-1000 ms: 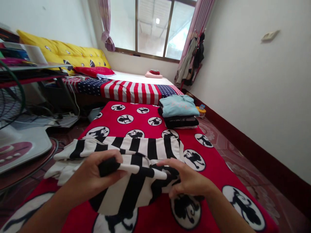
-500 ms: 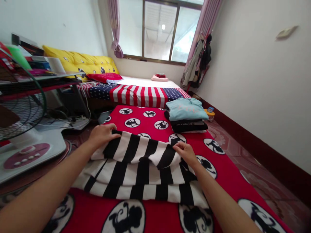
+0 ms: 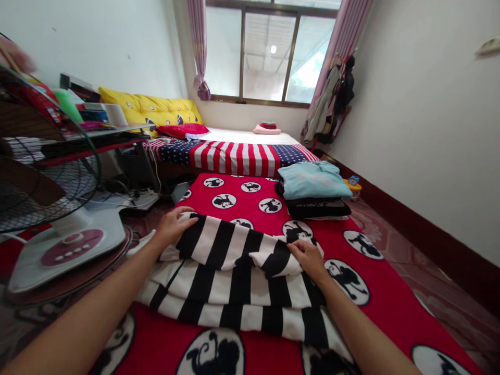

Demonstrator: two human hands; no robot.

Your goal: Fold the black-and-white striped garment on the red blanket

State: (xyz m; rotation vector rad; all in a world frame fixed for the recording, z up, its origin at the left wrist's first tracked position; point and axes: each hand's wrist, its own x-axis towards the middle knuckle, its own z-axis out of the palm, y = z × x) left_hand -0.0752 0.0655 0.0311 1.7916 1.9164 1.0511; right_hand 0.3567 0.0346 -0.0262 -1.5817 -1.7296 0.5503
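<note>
A black-and-white striped garment (image 3: 242, 281) lies in layers on the red blanket (image 3: 156, 344) with monkey prints. My left hand (image 3: 174, 226) grips the far left part of its upper fold between thumb and fingers. At the far right part of the same fold, my right hand (image 3: 307, 258) pinches the cloth. The upper layer sags between the two hands. Beyond my right hand sits a stack of folded clothes, a light blue top (image 3: 312, 179) over black ones (image 3: 318, 207).
At the left are a fan (image 3: 74, 239) on a round stand and a cluttered desk (image 3: 113, 131). A bed with a flag-striped cover (image 3: 234, 158) stands below the window. A small yellow stool (image 3: 353, 185) is behind the stack, near the right wall.
The view has swung slightly left, so the scene sits farther right. Both hands still hold the striped fold, which looks nearly the same; my left fingers have shifted a little on the cloth.
</note>
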